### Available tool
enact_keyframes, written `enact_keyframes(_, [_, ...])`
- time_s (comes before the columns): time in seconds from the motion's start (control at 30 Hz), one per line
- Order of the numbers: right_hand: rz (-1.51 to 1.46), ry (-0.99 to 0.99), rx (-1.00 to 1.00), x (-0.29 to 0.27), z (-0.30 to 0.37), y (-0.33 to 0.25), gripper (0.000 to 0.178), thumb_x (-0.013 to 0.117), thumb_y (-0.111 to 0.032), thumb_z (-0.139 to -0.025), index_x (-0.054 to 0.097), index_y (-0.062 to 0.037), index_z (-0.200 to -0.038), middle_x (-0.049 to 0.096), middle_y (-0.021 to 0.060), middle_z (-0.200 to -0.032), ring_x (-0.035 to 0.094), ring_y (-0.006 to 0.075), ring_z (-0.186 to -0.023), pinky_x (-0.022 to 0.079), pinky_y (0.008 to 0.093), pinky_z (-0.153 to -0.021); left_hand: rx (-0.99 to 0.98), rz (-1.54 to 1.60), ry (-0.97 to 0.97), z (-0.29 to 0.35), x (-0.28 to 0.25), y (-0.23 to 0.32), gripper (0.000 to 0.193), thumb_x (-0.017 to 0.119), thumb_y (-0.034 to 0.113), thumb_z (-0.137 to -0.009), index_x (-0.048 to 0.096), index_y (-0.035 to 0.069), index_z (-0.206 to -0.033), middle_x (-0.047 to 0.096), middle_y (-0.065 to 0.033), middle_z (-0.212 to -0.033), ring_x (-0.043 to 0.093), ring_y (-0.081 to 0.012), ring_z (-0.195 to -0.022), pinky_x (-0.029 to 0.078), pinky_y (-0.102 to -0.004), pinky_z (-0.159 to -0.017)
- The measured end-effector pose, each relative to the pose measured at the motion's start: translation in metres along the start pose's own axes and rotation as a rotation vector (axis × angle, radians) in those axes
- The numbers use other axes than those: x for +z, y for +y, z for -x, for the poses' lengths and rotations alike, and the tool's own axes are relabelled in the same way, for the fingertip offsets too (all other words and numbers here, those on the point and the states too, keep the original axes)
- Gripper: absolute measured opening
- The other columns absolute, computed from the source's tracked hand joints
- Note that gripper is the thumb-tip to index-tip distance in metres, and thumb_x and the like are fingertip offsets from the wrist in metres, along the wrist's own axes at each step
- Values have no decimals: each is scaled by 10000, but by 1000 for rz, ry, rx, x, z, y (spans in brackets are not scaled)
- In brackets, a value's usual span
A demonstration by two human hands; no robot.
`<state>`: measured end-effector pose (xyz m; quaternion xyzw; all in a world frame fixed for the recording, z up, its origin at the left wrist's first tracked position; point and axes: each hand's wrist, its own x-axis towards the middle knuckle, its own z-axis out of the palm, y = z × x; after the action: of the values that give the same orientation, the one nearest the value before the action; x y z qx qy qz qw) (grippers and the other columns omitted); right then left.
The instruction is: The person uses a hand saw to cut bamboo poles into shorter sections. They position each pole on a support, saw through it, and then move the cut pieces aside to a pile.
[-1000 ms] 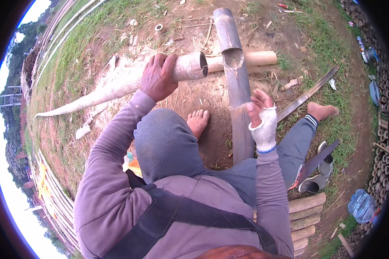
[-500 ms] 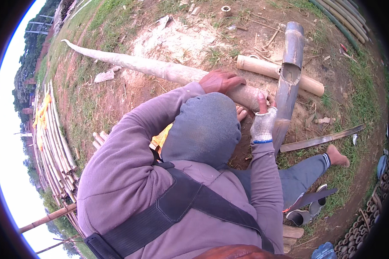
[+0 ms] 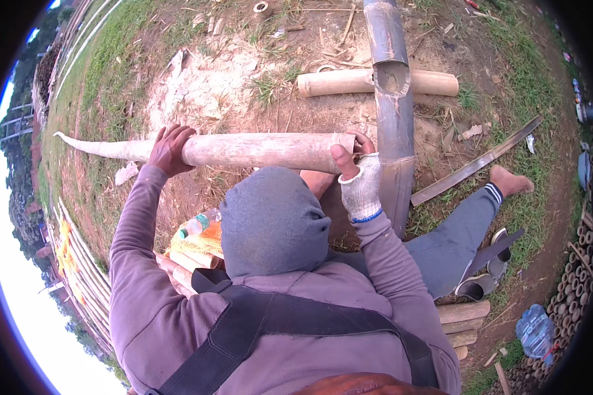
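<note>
A long pale bamboo pole [image 3: 263, 150] lies crosswise in front of me, its far left end thin and curved. My bare left hand [image 3: 171, 151] is wrapped over it on the left side. My right hand [image 3: 359, 178], in a white fingerless glove with a blue cuff, grips the thick right end, thumb up and fingers at the open rim. Just beyond that end is a dark, thick bamboo pole [image 3: 394, 125] with a notch cut in it. My hood and shoulders hide part of the space under the pale pole.
A shorter bamboo piece [image 3: 435, 83] crosses under the dark pole. A flat split strip [image 3: 478, 160] lies at right, near my bare foot [image 3: 509, 180]. A plastic bottle [image 3: 201, 222] rests on orange netting beside cut bamboo. Shoes [image 3: 478, 284], a blue-tinted plastic container [image 3: 536, 329] and stacked bamboo [image 3: 576, 283] are lower right.
My left hand has slid left along the pale pole, away from its thick end. The pole now lies more level in view. My right hand stays at the thick end.
</note>
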<state>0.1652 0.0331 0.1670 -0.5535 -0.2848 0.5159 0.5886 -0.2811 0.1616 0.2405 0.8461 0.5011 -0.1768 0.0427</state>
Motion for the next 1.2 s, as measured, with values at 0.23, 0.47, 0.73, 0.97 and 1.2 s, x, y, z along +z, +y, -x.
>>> enact_keyframes(0.23, [-117, 96, 1, -65, -17, -40, 631, 880, -398, -919, 619, -8, -1342, 684, 90, -1158, 651, 155, -1038, 543, 324, -920, 105, 98, -41, -41, -28, 67, 607, 926, 261, -663, 630, 126, -1176, 737, -128, -1031, 743, -354, -958, 605, -473, -849])
enact_keyframes(0.47, [-466, 595, -133, -282, -89, -112, 736, 718, -539, -1011, 520, -2, -1473, 641, 201, -1336, 704, 330, -1154, 582, 455, -984, 420, 141, 7, -202, -122, 286, 582, 853, 381, -682, 636, 29, -1091, 732, -166, -885, 739, -364, -746, 597, -478, -712])
enact_keyframes(0.73, [245, 809, 75, -336, 46, 45, 483, 728, -303, -1053, 602, 39, -1371, 726, 138, -1152, 725, 187, -1020, 576, 311, -867, 690, 186, 260, -410, -194, 544, 608, 859, 498, -769, 778, 24, -1141, 794, -169, -965, 783, -333, -875, 627, -447, -831])
enact_keyframes(0.97, [271, 759, -32, -346, 15, 9, 476, 745, -313, -1033, 631, 39, -1332, 751, 152, -1137, 729, 215, -976, 579, 352, -852, 810, 543, 569, -461, -252, 544, 667, 805, 408, -868, 646, 52, -1410, 754, -243, -1235, 722, -393, -1183, 567, -487, -1021])
enact_keyframes(1.2, [511, 660, 149, -346, 7, 61, 507, 775, -351, -975, 674, 41, -1282, 774, 233, -1119, 761, 313, -1005, 579, 408, -888, 460, 373, 419, -341, -149, 294, 721, 779, 540, -930, 597, 105, -1475, 721, -219, -1337, 706, -393, -1225, 557, -497, -1071])
